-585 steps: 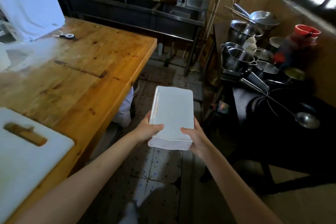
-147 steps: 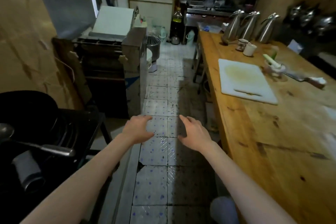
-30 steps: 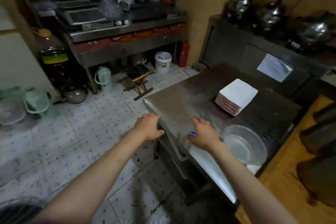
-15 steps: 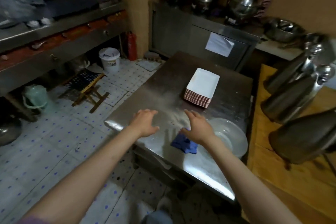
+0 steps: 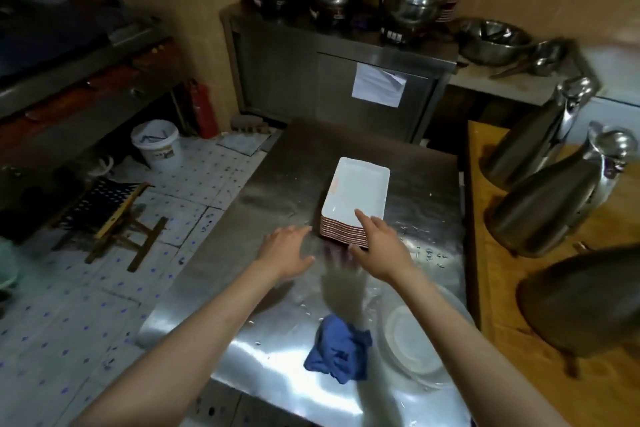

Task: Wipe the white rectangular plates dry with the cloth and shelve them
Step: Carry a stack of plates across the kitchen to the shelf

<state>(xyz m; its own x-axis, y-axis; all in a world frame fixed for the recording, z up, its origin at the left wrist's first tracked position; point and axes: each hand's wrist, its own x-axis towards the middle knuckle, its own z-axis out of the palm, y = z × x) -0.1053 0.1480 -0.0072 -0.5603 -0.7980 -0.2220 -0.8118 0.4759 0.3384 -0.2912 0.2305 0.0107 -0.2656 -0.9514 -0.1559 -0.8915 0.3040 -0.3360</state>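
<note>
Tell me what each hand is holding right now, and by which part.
Nothing is held. The left hand hovers open beside the plate stack; the right hand reaches open over its near end. The blue cloth lies untouched on the steel table.

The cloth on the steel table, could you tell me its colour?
Blue cloth, seen in the head view.

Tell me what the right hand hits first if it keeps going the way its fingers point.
Probably the stack of white rectangular plates: the right hand points at its near end, fingertips apparently over the top plate.
</note>
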